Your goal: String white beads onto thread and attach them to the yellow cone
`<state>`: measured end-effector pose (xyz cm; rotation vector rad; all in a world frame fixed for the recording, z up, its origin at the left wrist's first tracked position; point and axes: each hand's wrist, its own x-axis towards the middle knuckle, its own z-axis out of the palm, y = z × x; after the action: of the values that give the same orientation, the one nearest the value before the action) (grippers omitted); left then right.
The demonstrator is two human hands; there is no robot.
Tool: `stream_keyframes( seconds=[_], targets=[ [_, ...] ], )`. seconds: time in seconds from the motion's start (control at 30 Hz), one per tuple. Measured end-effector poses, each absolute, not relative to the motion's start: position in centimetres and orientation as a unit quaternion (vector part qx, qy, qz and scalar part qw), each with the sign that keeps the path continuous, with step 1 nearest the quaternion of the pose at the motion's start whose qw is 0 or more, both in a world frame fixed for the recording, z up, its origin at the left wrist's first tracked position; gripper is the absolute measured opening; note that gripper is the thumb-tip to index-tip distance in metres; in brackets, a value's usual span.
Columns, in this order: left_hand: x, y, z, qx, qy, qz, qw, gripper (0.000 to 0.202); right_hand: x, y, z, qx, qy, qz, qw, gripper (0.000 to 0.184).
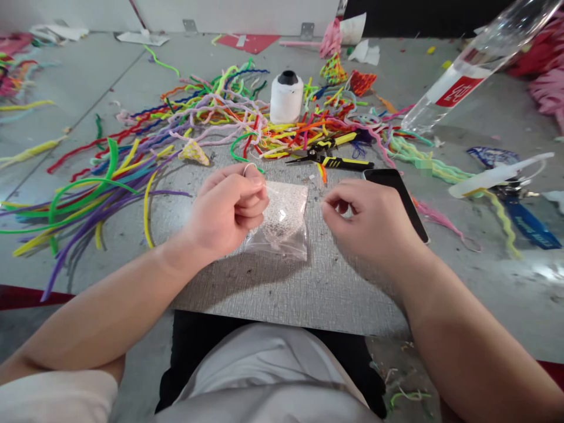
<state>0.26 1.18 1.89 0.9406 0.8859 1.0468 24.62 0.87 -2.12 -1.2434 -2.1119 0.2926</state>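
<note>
My left hand (231, 211) is curled into a fist over the left edge of a small clear plastic bag (284, 220) of tiny clear beads, pinching a thin white thread that loops up above the fingers. My right hand (368, 220) hovers just right of the bag with thumb and forefinger pinched together; what it pinches is too small to make out. The bag lies on a grey textured board (308, 288) across my lap.
A heap of coloured pipe cleaners (185, 123) spreads across the floor behind the board. A white thread spool (286, 97), yellow-handled pliers (330, 158), a black phone (399, 194), a clear bottle (467, 70) and blue scissors (520, 211) lie around.
</note>
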Motion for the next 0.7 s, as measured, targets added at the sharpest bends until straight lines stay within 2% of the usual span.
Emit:
stream_keyframes(
  seconds=[0.07,0.13,0.23,0.3,0.4,0.53,0.7],
  targets=[
    [0.2,1.3,1.9,0.416,0.397,0.455,0.68,0.027,25.1,1.3,-2.6,-0.509,-0.801,0.09,0.301,0.018],
    [0.3,1.2,1.8,0.422,0.404,0.424,0.692,0.021,24.9,1.3,-2.8,-0.498,-0.799,0.097,0.323,0.011],
    [0.6,0.9,1.4,0.433,0.409,0.367,0.715,0.015,23.3,0.4,-2.5,-0.402,-0.798,0.224,0.388,0.024],
    [0.7,0.7,1.1,0.438,0.407,0.346,0.723,0.016,21.9,-0.4,-2.3,-0.349,-0.794,0.273,0.416,0.021],
    [0.7,0.6,0.8,0.45,0.409,0.34,0.717,0.017,20.5,-1.2,-2.3,-0.342,-0.785,0.265,0.443,0.003],
    [0.7,0.6,0.6,0.465,0.419,0.363,0.69,0.017,20.4,-1.4,-2.6,-0.363,-0.783,0.248,0.44,0.014],
    [0.9,0.7,1.1,0.453,0.419,0.413,0.67,0.019,21.2,-0.8,-2.6,-0.37,-0.8,0.247,0.402,0.016]
  ],
)
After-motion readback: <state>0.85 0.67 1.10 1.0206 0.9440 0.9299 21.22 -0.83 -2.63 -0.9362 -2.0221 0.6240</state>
